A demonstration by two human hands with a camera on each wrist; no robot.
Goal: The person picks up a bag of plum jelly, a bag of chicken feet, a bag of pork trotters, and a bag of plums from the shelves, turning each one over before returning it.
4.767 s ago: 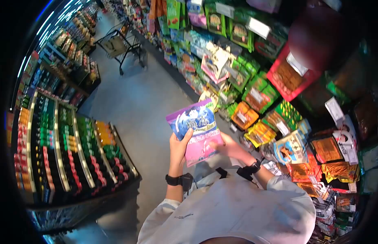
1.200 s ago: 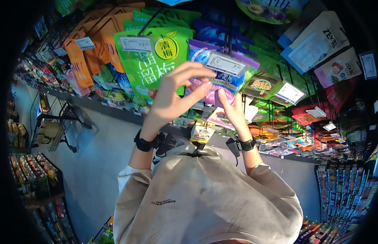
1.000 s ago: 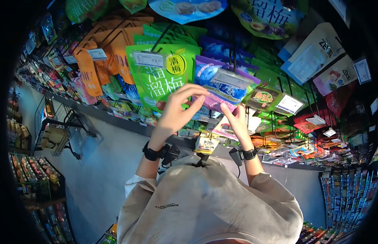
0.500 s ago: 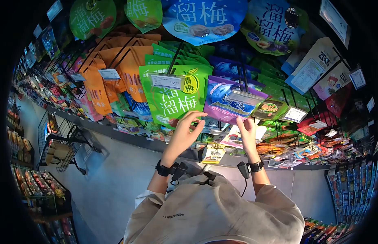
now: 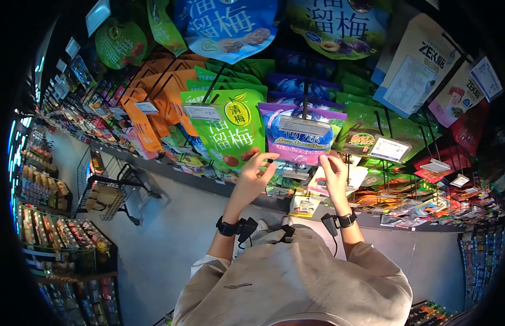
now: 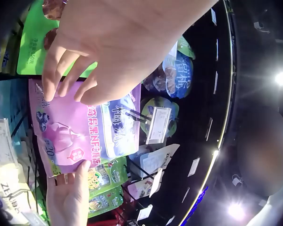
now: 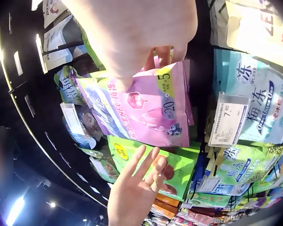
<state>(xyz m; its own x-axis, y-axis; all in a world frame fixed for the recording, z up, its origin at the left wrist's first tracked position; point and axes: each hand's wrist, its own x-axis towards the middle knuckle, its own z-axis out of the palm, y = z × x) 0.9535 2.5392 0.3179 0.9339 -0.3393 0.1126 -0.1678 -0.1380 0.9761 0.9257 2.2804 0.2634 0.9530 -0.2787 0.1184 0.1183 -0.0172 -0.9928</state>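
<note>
A purple, blue and pink jelly pouch (image 5: 300, 144) hangs at the front of a rack hook, its price tag (image 5: 296, 125) across the upper front. My right hand (image 5: 335, 176) pinches its lower right corner; in the right wrist view the thumb lies on the pouch's front (image 7: 148, 113) and the fingers go behind. My left hand (image 5: 252, 179) is beside the lower left corner, fingers loosely bent. In the left wrist view those fingers overlap the pouch edge, while the right wrist view shows the left hand (image 7: 134, 193) holding nothing. Similar pouches hang behind.
A green plum pouch (image 5: 231, 130) hangs directly left, with orange pouches (image 5: 146, 119) beyond. Large blue and green pouches hang above. White packets (image 5: 418, 68) are at upper right, and price tags (image 5: 391, 148) jut out. A shopping cart (image 5: 106, 187) stands in the aisle.
Earlier both hands held the pouch out over the aisle; now it hangs on the rack. The left hand has come down from the pouch's front to its lower left corner.
</note>
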